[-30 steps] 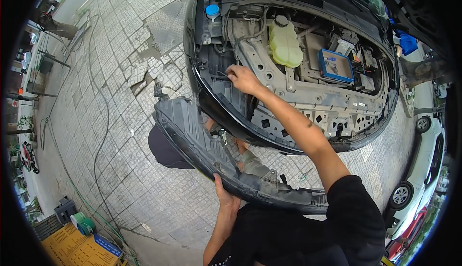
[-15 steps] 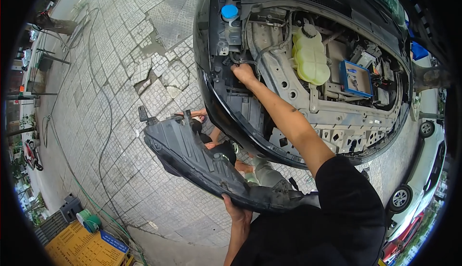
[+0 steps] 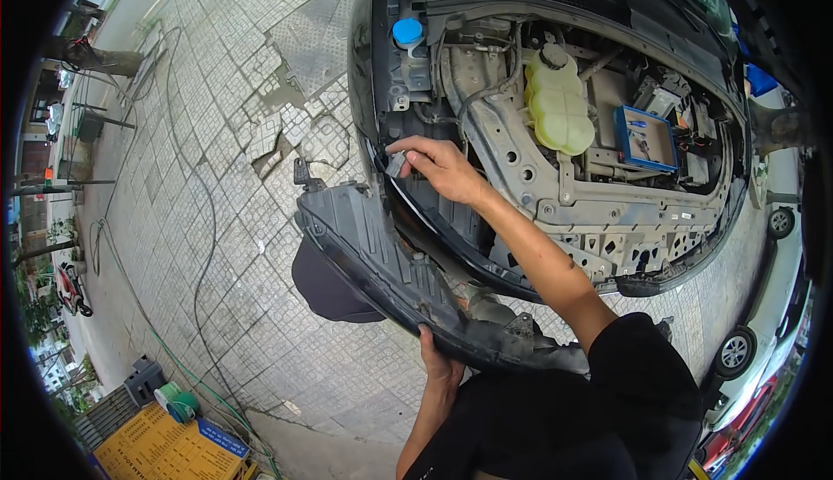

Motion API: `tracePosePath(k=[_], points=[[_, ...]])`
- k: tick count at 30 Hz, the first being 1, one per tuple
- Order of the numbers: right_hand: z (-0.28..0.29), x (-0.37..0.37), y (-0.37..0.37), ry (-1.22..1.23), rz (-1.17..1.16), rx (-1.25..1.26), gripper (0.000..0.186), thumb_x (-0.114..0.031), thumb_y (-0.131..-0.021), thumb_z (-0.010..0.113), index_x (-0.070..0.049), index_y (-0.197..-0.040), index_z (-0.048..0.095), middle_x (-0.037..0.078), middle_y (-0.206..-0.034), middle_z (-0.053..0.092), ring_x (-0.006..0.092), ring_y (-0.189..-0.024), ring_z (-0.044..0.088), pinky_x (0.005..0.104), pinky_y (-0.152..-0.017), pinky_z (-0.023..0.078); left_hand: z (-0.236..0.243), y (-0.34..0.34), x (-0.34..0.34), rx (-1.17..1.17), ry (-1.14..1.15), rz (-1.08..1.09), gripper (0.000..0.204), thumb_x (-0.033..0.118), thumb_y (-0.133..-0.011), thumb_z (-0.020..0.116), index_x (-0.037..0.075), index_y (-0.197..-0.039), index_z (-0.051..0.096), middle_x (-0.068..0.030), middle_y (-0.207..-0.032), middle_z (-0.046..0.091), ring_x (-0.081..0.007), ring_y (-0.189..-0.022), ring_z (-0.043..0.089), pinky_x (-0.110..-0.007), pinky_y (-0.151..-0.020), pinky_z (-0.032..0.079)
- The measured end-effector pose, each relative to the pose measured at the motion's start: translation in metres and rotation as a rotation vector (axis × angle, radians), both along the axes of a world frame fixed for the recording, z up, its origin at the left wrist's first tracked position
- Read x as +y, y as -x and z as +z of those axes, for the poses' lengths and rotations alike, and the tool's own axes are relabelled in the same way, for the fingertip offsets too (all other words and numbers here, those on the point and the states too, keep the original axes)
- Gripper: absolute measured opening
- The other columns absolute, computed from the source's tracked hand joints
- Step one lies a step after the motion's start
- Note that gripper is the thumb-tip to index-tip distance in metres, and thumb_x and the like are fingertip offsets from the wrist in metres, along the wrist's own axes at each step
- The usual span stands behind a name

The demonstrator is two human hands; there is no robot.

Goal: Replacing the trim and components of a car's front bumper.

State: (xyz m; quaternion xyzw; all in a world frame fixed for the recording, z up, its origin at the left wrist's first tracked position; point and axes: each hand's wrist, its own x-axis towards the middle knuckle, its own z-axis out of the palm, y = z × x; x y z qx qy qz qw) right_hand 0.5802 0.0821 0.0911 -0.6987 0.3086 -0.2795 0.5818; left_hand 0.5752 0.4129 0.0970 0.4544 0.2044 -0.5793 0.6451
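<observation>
Beside open engine bay (image 3: 495, 137), head view: dark lamp housing (image 3: 395, 279) held.
Left hand (image 3: 441, 365) clamped on its near rim, housing just outside black bodywork (image 3: 362, 68); right hand (image 3: 438, 170), at bodywork's edge, pinched on small grey piece (image 3: 395, 166).

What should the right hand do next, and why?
Perhaps the right hand should bring the small grey piece toward the long curved black part. The piece is pinched in its fingers, close to that part's far end, and the left hand holds the part's near edge. I can't tell whether they fit together.
</observation>
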Motion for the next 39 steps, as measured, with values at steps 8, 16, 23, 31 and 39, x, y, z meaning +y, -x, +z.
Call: tracePosePath(k=[8,16,23,31,39], points=[[-0.031,-0.025,0.001,0.047,-0.105,-0.045,0.023,-0.016,-0.100,0.054,-0.004,-0.105,0.072,0.006,-0.082,0.068,0.0136,-0.077,0.060,0.0321,-0.074,0.048,-0.012,0.007,-0.001,0.094,0.127,-0.095,0.082,0.061,-0.095,0.059,0.001,-0.148,0.040,-0.0157,-0.145,0.051,-0.0324,-0.134,0.049,-0.047,-0.117,0.036],[-0.013,-0.020,0.001,0.198,-0.101,0.021,0.023,-0.013,-0.104,0.049,-0.003,-0.114,0.067,0.016,-0.110,0.071,0.0306,-0.106,0.067,0.0397,-0.095,0.049,-0.011,0.012,0.000,0.111,0.177,-0.107,0.080,0.058,-0.096,0.059,0.002,-0.149,0.038,-0.0152,-0.146,0.050,-0.0321,-0.135,0.048,-0.047,-0.117,0.036],[0.002,-0.010,-0.004,0.048,-0.104,0.118,0.024,-0.014,-0.105,0.047,-0.003,-0.113,0.066,0.017,-0.108,0.072,0.0323,-0.104,0.068,0.0397,-0.094,0.049,-0.010,0.014,-0.001,0.125,0.144,-0.098,0.078,0.056,-0.097,0.060,0.002,-0.149,0.038,-0.0151,-0.145,0.051,-0.0320,-0.135,0.049,-0.048,-0.117,0.036],[-0.014,-0.011,0.005,-0.305,-0.002,-0.094,0.025,-0.023,-0.105,0.051,-0.005,-0.110,0.067,-0.001,-0.061,0.044,0.0085,-0.057,0.044,0.0289,-0.057,0.038,-0.015,0.016,-0.004,0.138,0.161,-0.110,0.076,0.056,-0.097,0.060,0.002,-0.147,0.040,-0.0149,-0.144,0.052,-0.0317,-0.133,0.051,-0.048,-0.116,0.038],[-0.018,0.014,-0.013,-0.331,-0.288,0.041,0.025,-0.026,-0.101,0.062,-0.001,-0.104,0.066,0.004,-0.070,0.058,0.0103,-0.065,0.052,0.0302,-0.062,0.043,0.001,0.027,-0.021,0.036,0.022,-0.106,0.080,0.068,-0.094,0.053,-0.001,-0.134,0.051,-0.0193,-0.121,0.064,-0.0326,-0.113,0.062,-0.045,-0.102,0.049]])
